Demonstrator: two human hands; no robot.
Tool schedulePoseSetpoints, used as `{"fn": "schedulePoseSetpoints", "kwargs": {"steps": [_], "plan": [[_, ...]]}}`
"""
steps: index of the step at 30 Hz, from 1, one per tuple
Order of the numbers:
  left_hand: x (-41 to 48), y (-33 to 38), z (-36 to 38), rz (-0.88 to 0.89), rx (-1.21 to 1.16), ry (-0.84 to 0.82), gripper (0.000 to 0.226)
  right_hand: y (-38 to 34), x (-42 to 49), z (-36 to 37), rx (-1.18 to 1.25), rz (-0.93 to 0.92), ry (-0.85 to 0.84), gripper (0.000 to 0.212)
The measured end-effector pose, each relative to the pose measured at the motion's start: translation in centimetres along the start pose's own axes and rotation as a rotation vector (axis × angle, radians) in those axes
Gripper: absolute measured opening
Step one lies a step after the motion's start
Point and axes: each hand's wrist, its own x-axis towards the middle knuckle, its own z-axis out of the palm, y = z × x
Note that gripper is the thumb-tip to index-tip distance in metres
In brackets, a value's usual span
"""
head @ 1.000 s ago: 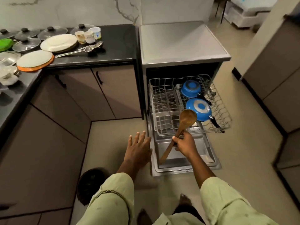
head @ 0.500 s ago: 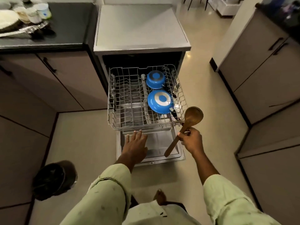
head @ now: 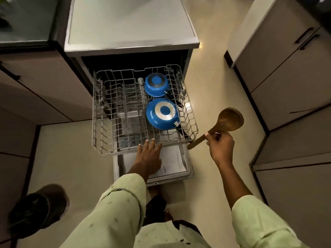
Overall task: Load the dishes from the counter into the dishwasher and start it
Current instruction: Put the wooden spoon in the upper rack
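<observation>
Two blue pans sit upside down in one pulled-out wire rack (head: 97,111) of an open dishwasher (head: 130,24), seen from above. The smaller pan (head: 156,85) is at the back of the rack's right half, and the larger pan (head: 162,113) lies just in front of it. Their dark handles point toward the rack's right front corner. The left half of the rack holds no dishes.

One wooden spoon (head: 220,127) is in view, off the rack's right front corner and above the floor. Its round bowl is tilted up and to the right, and the end of its handle is close to the rack's corner.

The rack juts out over the lowered door (head: 177,161), and its front rim faces the person. Pale floor (head: 68,154) lies open on both sides of the door. There is a wide strip on the left, before the brown cupboards (head: 44,90), and a narrower lane on the right, before a second run of cupboards (head: 286,77). One dark round bin (head: 35,210) stands on the floor at lower left, well clear of the door. A dark counter (head: 26,20) meets the dishwasher's left side.

Two hands reach forward from pale green sleeves. The left hand (head: 149,154) is flat with its fingers straight and together. Its fingertips are on the rack's front rim, near the middle, and it holds nothing. The right hand (head: 221,146) has its fingers and thumb curled round the spoon's handle just below the bowl.
</observation>
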Motion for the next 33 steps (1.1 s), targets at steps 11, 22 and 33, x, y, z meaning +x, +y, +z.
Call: {"fn": "schedulePoseSetpoints", "kwargs": {"steps": [11,22,33], "plan": [[8.5,0.2,4.0,-0.063,-0.014,-0.177,0.077,-0.6,8.8,4.2,-0.012,-0.149,0.016,0.006],[11.2,1.0,7.2,-0.149,0.034,-0.198,0.094,2.3,14.8,10.0,-0.026,-0.231,-0.051,0.016],[11.8,1.1,8.2,-0.176,0.058,-0.201,0.101,5.0,15.4,13.1,-0.067,-0.189,-0.124,0.022]]}}
